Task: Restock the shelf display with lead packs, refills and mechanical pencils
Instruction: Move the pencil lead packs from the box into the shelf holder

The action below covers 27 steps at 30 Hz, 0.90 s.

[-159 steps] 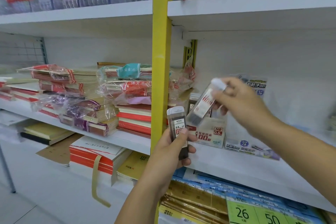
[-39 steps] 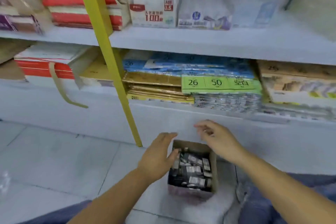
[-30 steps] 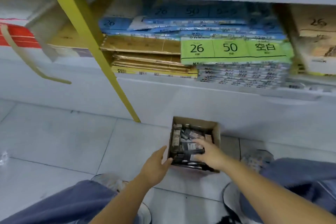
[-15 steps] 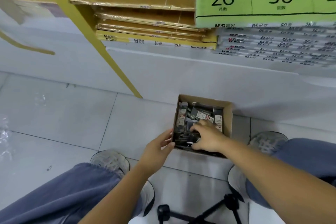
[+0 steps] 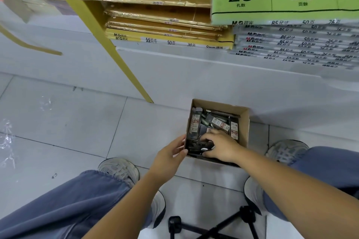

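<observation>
The lead packs [image 5: 215,125] lie jumbled in a small cardboard box [image 5: 245,122] on the floor tiles, right of centre in the frame, against the base of the shelf unit [image 5: 194,72]; some stand on end along the box walls, others lie crossed over one another. The right hand [image 5: 220,144] is down among them at the near edge, fingers curled and narrow around what seems to be a dark tube with a white cap, though whether it is truly gripped I cannot tell. The left hand [image 5: 171,153] rests against the box's left wall, fingers loosely spread, holding nothing. The likely trouble is the tangle; lifting one pack could drag neighbours out onto the floor, or tip the light box if the steadying hand slips. Stacked paper pads [image 5: 167,25] fill the shelf above, upper centre.
</observation>
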Motion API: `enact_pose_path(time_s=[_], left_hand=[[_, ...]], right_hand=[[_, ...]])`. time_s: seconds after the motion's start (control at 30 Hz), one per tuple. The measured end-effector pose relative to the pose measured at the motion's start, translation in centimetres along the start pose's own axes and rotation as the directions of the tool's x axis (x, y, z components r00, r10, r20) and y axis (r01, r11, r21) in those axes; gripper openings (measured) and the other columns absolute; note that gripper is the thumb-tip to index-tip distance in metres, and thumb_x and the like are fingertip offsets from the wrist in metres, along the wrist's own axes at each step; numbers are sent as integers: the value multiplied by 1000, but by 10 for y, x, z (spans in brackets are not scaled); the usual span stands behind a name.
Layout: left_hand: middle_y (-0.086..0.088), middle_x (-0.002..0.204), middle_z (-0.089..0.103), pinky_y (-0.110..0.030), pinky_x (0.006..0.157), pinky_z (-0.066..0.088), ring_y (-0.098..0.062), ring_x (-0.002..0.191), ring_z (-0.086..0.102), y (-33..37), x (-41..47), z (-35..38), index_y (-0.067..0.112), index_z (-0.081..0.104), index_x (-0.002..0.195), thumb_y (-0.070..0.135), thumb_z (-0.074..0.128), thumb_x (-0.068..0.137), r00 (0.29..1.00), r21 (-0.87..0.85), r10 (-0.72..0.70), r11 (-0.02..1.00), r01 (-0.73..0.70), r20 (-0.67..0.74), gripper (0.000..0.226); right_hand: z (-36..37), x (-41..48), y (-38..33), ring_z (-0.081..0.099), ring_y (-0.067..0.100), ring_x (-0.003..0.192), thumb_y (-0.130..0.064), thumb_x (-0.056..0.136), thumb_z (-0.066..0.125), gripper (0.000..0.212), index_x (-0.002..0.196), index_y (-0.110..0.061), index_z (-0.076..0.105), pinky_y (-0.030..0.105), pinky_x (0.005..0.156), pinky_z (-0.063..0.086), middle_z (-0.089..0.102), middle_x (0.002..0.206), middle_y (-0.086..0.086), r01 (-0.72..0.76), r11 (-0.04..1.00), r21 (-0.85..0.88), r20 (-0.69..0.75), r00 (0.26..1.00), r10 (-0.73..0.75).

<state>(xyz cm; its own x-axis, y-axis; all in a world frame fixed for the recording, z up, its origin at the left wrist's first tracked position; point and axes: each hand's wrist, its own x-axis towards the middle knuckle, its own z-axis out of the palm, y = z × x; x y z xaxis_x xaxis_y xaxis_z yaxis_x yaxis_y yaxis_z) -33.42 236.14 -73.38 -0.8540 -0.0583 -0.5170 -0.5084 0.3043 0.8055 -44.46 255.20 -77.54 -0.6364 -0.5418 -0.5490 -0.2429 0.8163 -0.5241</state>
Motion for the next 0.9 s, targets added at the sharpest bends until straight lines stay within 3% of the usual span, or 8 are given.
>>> enact_pose_path(time_s=[0.1, 0.2, 0.33, 0.43, 0.57, 0.67, 0.77, 0.9], left_hand=[[14, 134, 62, -31, 106, 47, 0, 122, 58, 0, 2, 0, 39, 48, 142, 16, 54, 102, 1000, -3, -1, 1000, 1, 9, 47], [15, 134, 61, -31, 106, 47, 0, 122, 58, 1, 1, 0, 40, 48, 141, 16, 53, 102, 1000, -8, -2, 1000, 2, 13, 46], [12, 136, 61, -33, 106, 46, -5, 124, 58, 2, 0, -1, 38, 48, 142, 16, 52, 102, 1000, -16, -3, 1000, 4, 17, 46], [11, 138, 60, -37, 107, 46, -8, 126, 57, 2, 1, 0, 38, 46, 143, 17, 52, 103, 1000, -28, -2, 1000, 2, 21, 46], [8, 140, 59, -41, 108, 46, -12, 127, 56, -1, 2, 1, 36, 45, 146, 19, 52, 103, 1000, -43, -13, 999, 15, 26, 47], [6, 137, 61, -35, 104, 48, -12, 123, 59, -1, 5, -1, 36, 49, 143, 15, 53, 102, 1000, -30, -15, 999, 16, 27, 46], [8, 139, 55, -22, 97, 47, -7, 118, 57, 9, 8, -2, 35, 47, 143, 20, 60, 98, 999, 82, -34, 996, 36, -28, 49], [7, 136, 46, -35, 107, 41, -14, 122, 44, 44, 7, -3, 29, 40, 148, 33, 69, 91, 992, 241, 103, 967, -82, -78, 64]], right_hand=[[-1, 1, 0, 43, 14, 104, -46, 73, 75, 47, 116, -36, 58, 29, 84, 39, 57, 113, -7, -38, 999, 14, -18, 999, 38], [-3, 1, 1, 50, 16, 105, -42, 71, 77, 55, 122, -32, 60, 28, 85, 48, 52, 111, -3, -119, 983, 140, 8, 993, 119], [-5, -2, 0, 64, 15, 88, -31, 73, 79, 41, 111, -30, 67, 33, 77, 56, 68, 103, -5, -114, 956, 270, 41, 993, 107], [-10, -3, 1, 64, 10, 90, -26, 75, 80, 39, 111, -29, 66, 24, 79, 50, 70, 98, -9, -119, 914, 387, 3, 992, 128], [-22, -7, -1, 66, -6, 72, -19, 73, 82, 28, 96, -30, 68, 7, 62, 45, 73, 80, -19, -121, 757, 641, -32, 982, 185], [-27, -9, -3, 70, 3, 81, -17, 71, 83, 30, 95, -29, 70, 18, 72, 51, 75, 86, -15, -103, 686, 720, -58, 977, 207], [-33, -14, -7, 72, 9, 81, -15, 69, 85, 33, 96, -25, 69, 26, 73, 52, 76, 87, -9, -72, 615, 785, -88, 970, 227], [-57, -30, -31, 74, 21, 79, -16, 64, 88, 32, 88, -29, 72, 33, 66, 56, 76, 88, 3, 24, 491, 871, -145, 967, 210]])
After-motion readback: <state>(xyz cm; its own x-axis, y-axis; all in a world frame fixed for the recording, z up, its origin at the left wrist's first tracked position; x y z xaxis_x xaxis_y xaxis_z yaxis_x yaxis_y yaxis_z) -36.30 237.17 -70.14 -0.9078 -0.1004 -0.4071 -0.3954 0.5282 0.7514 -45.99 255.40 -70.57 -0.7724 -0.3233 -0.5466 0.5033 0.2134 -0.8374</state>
